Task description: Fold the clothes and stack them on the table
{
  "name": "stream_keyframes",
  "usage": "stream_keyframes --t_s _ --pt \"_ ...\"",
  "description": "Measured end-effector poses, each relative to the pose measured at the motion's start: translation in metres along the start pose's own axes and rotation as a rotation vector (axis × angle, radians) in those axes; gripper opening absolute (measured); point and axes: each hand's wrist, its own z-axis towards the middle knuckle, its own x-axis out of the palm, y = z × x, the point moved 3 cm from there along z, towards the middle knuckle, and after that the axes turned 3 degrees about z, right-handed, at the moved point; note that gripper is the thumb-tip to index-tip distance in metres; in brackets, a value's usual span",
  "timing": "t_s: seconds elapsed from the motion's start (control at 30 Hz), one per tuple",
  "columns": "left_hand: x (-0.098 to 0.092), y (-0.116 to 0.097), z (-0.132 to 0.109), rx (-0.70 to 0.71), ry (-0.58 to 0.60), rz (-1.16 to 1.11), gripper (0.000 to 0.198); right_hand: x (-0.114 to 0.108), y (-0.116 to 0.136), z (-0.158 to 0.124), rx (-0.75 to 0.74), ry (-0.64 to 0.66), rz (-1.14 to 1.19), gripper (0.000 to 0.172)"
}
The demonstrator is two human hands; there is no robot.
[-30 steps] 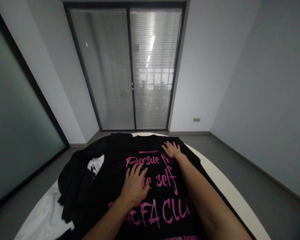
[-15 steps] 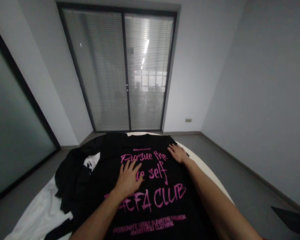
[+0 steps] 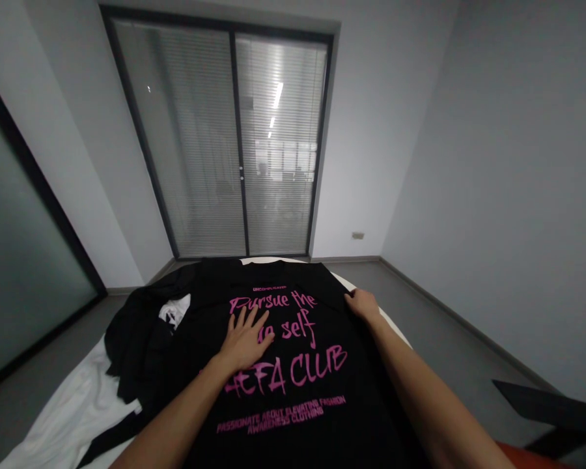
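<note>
A black T-shirt (image 3: 293, 446) with pink lettering lies spread over the table, print side up. My left hand (image 3: 247, 340) rests flat on the middle of the print with its fingers spread, holding nothing and covering part of the letters. At the shirt's right side, near the sleeve, my right hand (image 3: 364, 305) has its fingers curled in and pinches the cloth at the edge. The far sleeve end on that side is hidden by this hand.
Dark crumpled clothing (image 3: 137, 326) is heaped on the left, with a white printed patch (image 3: 174, 311) showing. White cloth (image 3: 73, 404) hangs at the left edge. The pale rounded table (image 3: 394, 331) shows along the right. A dark flat object (image 3: 542, 404) stands at lower right.
My right hand went from lying flat with fingers out to curled on the shirt's right edge. My left hand stays flat on the print. The view has turned slightly right.
</note>
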Motion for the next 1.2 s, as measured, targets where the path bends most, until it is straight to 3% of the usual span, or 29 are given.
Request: stream_keyframes --t_s 0.13,0.27,0.37,0.47,0.63,0.9,1.2 --pt "-0.011 -0.011 0.005 -0.016 0.087 0.033 0.069 -0.003 -0.005 -0.002 0.07 0.025 0.109 0.031" --pt "-0.019 -0.049 0.006 0.045 0.033 0.038 0.067 -0.003 -0.001 -0.004 0.096 0.0 0.208 0.035" --pt "-0.008 -0.083 -0.003 0.181 0.036 -0.067 0.068 -0.001 0.0 -0.003 0.105 -0.017 0.283 0.038" --pt "0.005 -0.1 -0.014 0.21 0.0 -0.114 0.069 0.002 0.0 -0.001 0.115 -0.021 0.36 0.041" --pt "0.008 -0.098 -0.021 0.237 -0.048 -0.179 0.063 0.0 0.002 -0.001 0.134 -0.031 0.441 0.043" --pt "0.007 -0.096 -0.018 0.257 -0.056 -0.247 0.062 -0.022 0.022 -0.006 0.011 -0.049 0.494 0.053" --pt "0.004 -0.083 -0.006 0.082 -0.177 -0.595 0.056 -0.038 0.082 -0.03 -0.155 -0.055 0.476 0.055"
